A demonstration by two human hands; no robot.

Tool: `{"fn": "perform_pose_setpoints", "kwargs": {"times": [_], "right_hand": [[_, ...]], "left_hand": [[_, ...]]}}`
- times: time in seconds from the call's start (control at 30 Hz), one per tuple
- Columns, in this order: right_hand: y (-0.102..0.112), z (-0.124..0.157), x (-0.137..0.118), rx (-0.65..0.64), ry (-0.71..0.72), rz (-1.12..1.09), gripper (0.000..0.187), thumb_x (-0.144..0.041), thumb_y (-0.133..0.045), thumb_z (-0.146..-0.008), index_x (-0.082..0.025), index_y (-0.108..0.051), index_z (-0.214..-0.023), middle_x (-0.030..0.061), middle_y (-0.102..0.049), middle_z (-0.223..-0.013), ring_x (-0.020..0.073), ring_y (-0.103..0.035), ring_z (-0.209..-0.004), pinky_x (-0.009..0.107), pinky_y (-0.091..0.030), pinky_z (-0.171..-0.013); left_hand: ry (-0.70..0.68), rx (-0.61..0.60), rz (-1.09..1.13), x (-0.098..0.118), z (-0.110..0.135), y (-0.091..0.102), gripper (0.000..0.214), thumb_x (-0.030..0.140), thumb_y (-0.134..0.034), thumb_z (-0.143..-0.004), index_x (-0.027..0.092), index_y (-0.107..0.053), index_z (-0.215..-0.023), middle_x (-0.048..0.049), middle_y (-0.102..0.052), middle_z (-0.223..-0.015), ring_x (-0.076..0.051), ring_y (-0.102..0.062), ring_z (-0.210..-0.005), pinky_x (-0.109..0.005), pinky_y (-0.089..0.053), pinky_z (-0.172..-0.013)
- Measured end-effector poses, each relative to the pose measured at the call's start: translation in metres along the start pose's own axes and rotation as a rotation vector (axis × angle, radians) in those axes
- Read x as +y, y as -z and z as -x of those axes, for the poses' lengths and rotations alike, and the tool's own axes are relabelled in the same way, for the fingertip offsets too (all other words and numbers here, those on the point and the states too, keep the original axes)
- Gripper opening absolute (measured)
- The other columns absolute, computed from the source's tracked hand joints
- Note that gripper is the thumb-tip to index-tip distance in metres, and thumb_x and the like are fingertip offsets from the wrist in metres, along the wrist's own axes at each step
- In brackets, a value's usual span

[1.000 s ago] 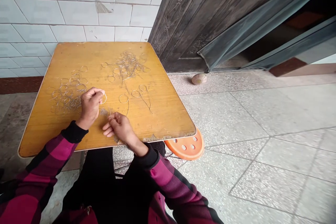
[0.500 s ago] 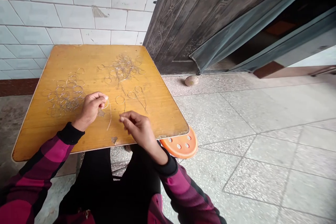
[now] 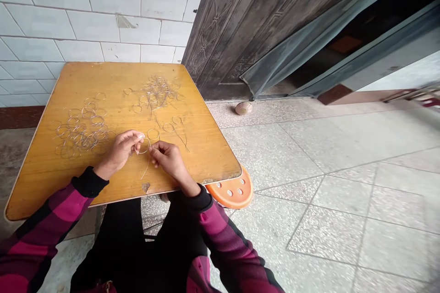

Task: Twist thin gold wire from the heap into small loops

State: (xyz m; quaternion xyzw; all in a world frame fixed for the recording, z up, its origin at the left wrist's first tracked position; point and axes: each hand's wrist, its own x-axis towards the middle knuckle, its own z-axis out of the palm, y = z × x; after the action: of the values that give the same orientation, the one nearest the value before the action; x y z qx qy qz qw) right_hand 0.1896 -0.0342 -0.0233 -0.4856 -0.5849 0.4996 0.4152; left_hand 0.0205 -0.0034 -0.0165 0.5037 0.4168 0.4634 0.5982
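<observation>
Thin silver wire loops (image 3: pixel 80 137) lie in two tangled clusters on a scuffed, varnished yellow wooden tabletop (image 3: pixel 195 155). One small ring (image 3: pixel 143 146) is pinched above the wood by the left hand (image 3: pixel 118 153), tightly closed; the right hand (image 3: pixel 169 161), narrowly pinched, is held just beside it, whether wire is gripped being unclear.

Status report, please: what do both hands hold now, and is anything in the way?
Left hand pinching wire ring. Right hand, fingers at the ring, grip unclear. Loose wire rings beside left hand, on wooden table.
</observation>
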Motion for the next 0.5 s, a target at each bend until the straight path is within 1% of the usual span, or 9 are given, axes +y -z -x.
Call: {"fn": "perform_pose_setpoints", "kwargs": {"times": [0.13,0.23,0.33,0.4,0.5], "right_hand": [[0.005,-0.001,0.003,-0.001,-0.018,0.001,0.026,-0.039,-0.056,-0.085,-0.018,-0.055,-0.07,-0.0029,-0.057,-0.053,0.0089,-0.053,-0.044,0.021,-0.043,-0.048],[0.011,-0.003,0.006,-0.003,-0.017,0.119,0.025,-0.035,-0.055,-0.086,-0.018,-0.057,-0.068,-0.0018,-0.059,-0.052,0.0091,-0.053,-0.044,0.021,-0.043,-0.05],[0.016,-0.006,0.003,-0.013,-0.01,0.265,0.025,-0.031,-0.055,-0.086,-0.018,-0.057,-0.065,-0.0017,-0.06,-0.05,0.0092,-0.052,-0.044,0.022,-0.042,-0.052],[0.017,-0.008,-0.002,-0.03,0.0,0.372,0.026,-0.028,-0.055,-0.086,-0.018,-0.056,-0.062,-0.002,-0.059,-0.049,0.0093,-0.052,-0.046,0.022,-0.041,-0.054],[0.016,-0.014,-0.011,-0.064,0.01,0.551,0.027,-0.021,-0.056,-0.084,-0.018,-0.056,-0.058,-0.0018,-0.059,-0.048,0.0095,-0.051,-0.047,0.023,-0.038,-0.055]], "left_hand": [[-0.022,0.011,-0.096,-0.006,-0.002,0.006,0.022,0.039,-0.064,-0.08,0.017,-0.065,-0.08,0.0012,-0.055,-0.063,-0.009,-0.049,-0.054,-0.022,-0.035,-0.049],[-0.056,0.008,-0.246,-0.009,-0.003,0.008,0.022,0.04,-0.063,-0.081,0.018,-0.065,-0.083,0.0028,-0.054,-0.06,-0.01,-0.049,-0.051,-0.022,-0.036,-0.048],[-0.083,0.002,-0.389,-0.01,-0.004,0.009,0.022,0.039,-0.06,-0.083,0.018,-0.065,-0.081,0.0033,-0.052,-0.056,-0.011,-0.048,-0.05,-0.023,-0.037,-0.049],[-0.142,0.007,-0.506,-0.011,-0.006,0.011,0.019,0.035,-0.058,-0.082,0.018,-0.065,-0.077,0.0022,-0.056,-0.058,-0.012,-0.051,-0.053,-0.024,-0.039,-0.051],[-0.294,0.035,-0.706,-0.011,-0.008,0.015,0.012,0.028,-0.06,-0.079,0.019,-0.065,-0.074,-0.0017,-0.064,-0.069,-0.015,-0.058,-0.064,-0.026,-0.043,-0.06]]}}
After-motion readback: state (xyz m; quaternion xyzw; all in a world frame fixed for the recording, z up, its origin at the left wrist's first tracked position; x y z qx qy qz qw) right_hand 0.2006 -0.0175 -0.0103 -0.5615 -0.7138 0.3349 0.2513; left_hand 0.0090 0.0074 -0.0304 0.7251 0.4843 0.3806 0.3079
